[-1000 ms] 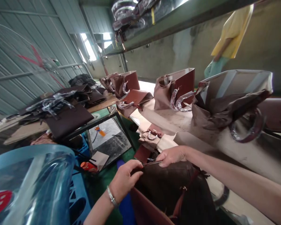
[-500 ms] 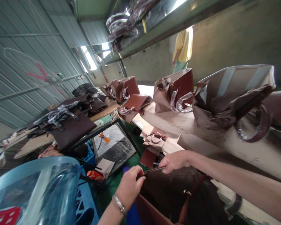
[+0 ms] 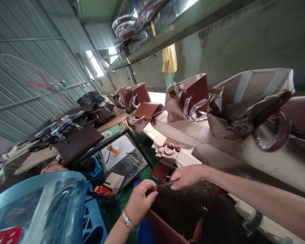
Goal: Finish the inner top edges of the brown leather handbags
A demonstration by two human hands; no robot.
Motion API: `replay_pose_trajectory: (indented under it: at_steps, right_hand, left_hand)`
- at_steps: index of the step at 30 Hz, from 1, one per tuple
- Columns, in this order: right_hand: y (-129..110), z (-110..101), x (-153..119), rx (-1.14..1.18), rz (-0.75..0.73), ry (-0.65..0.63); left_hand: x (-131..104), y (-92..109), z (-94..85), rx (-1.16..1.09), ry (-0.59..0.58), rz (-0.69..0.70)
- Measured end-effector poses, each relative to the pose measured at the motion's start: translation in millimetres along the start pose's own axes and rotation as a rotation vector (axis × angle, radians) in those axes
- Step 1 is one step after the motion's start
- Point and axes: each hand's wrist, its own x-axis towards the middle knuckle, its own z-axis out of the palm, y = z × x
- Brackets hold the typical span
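Observation:
Close below me is a dark brown handbag (image 3: 183,210) with its top spread apart, so the dark lining and a small metal fitting show. My left hand (image 3: 142,198), with a silver bracelet at the wrist, pinches the bag's rim at its left corner. Farther along the same edge, my right hand (image 3: 185,176) grips the rim between thumb and fingers. A reddish-brown panel (image 3: 165,227) of the bag runs beneath my left hand. The bag's lower part lies outside the picture.
Brown handbags (image 3: 188,98) with plastic-wrapped handles stand along the table (image 3: 218,149) ahead. Darker bags (image 3: 78,139) are piled on the left. A blue plastic tub (image 3: 40,210) stands near my left arm. Beyond the table, a person in a yellow top (image 3: 169,61) is upright.
The person in yellow has moved leftward in the background. Both my hands keep their grip on the bag's rim, with only a slight shift left.

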Motion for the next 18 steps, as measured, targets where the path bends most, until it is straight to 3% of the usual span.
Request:
replay_pose_trajectory:
  at_steps: [5,13,18]
  right_hand:
    - [3,1,6,-0.1,-0.032,0.037]
    - [-10,5,1,-0.224,-0.056,0.056]
    - [-12,8,1,-0.323,-0.054,0.149]
  left_hand:
    - [-2,0,-0.3,-0.036,0.004,-0.021]
    - [1,1,1.5,0.168,0.082,-0.075]
    - [-1,3,3.1,0.076,0.052,-0.044]
